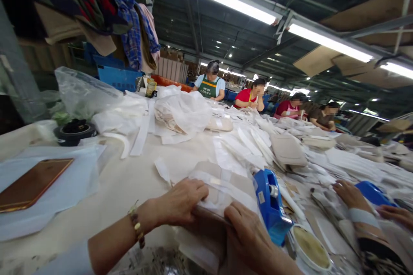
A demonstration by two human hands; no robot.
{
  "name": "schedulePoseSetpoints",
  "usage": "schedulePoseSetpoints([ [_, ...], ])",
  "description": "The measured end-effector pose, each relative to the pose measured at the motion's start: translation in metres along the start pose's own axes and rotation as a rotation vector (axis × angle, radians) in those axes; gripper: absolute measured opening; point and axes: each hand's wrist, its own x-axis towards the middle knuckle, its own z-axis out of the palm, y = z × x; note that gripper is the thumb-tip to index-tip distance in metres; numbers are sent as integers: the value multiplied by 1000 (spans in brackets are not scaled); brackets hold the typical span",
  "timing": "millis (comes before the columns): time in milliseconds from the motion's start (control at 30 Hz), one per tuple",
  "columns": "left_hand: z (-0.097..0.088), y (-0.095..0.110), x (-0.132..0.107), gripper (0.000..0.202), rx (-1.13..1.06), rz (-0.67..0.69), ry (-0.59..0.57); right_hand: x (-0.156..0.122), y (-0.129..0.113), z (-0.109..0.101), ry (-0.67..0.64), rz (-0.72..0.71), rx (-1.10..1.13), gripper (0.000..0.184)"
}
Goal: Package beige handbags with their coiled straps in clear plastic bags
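A beige bag [240, 182] lies at the near edge of the table, with a translucent white strip [215, 183] across its top. My left hand [182, 202], below a beaded bracelet, has its fingers closed on the bag's near left edge. On the near right edge, my right hand [247, 225] grips the bag between curled fingers and thumb. Below the hands hang beige and white layers, partly in shadow. Just right of the bag stands a blue tape dispenser [271, 202], close to my right hand but apart from it.
A co-worker's hand [350, 195] is at the right, near a round tub of yellowish paste [311, 247]. A phone [34, 182] lies on pale sheets at left. White wrapping [183, 109], strips and another beige bag [288, 150] cover the table beyond. Several people sit farther back.
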Motion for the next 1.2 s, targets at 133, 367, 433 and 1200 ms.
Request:
schedulePoseSetpoints([
  [133,-6,-5,-3,38,-122,1,-39,-3,-1,-3,-18,24,17,18],
  [367,6,4,2,9,391,285,103,0,1,-3,36,-16,-29,19],
  [433,8,7,2,11,504,349,163,0,2,-2,33,27,-49,18],
  [1200,3,15,6,19,506,63,101,-29,32,68,296,296,-296,21],
])
